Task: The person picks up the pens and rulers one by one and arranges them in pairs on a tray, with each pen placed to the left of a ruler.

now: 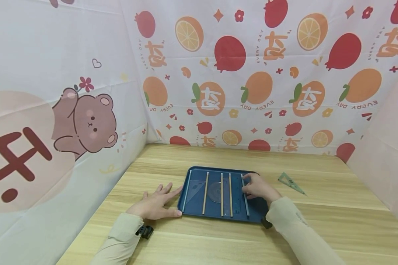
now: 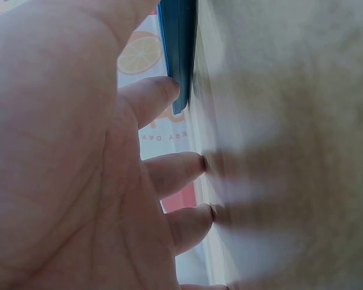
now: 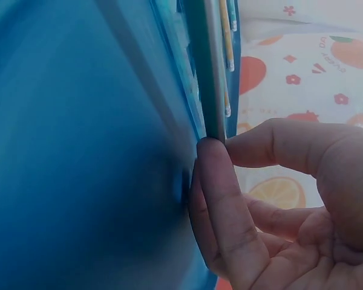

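A dark blue tray (image 1: 215, 218) lies on the table with several pencils set roughly upright across it. At its right side my right hand (image 1: 260, 187) pinches a blue-green pencil (image 1: 246, 206) between thumb and fingers; the right wrist view shows the fingertips on this pencil (image 3: 210, 78) close over the tray floor. My left hand (image 1: 156, 206) is spread flat beside the tray's left edge, thumb and a finger touching the rim (image 2: 176, 54). Between the pencils lie a clear set square (image 1: 194, 189), a clear round protractor (image 1: 214, 192) and a blue ruler (image 1: 237, 198).
A green triangular set square (image 1: 296, 187) lies on the wooden table (image 1: 172, 243) to the right of the tray. Patterned cloth (image 1: 229, 110) hangs behind the table, and another cloth (image 1: 126, 92) covers the left side.
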Motion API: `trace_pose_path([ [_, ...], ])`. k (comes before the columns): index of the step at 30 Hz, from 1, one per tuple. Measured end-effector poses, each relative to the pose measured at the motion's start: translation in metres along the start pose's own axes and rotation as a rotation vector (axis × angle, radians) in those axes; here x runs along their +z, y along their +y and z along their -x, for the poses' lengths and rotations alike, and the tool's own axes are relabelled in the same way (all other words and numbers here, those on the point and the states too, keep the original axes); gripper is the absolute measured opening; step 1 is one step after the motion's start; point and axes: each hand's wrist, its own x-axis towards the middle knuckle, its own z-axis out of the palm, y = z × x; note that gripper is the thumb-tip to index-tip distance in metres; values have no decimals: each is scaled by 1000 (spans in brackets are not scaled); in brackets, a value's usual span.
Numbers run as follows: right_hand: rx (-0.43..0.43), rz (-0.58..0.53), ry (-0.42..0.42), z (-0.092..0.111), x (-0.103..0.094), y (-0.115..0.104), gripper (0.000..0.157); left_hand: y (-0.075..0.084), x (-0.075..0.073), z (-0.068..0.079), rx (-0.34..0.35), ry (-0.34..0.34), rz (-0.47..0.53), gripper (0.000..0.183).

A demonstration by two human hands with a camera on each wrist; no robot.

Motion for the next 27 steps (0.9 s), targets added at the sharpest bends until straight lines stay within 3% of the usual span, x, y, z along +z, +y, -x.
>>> trace_pose_path([
  [27, 50, 35, -19, -2, 7, -6, 63, 3, -1, 2, -6, -8, 18, 95],
])
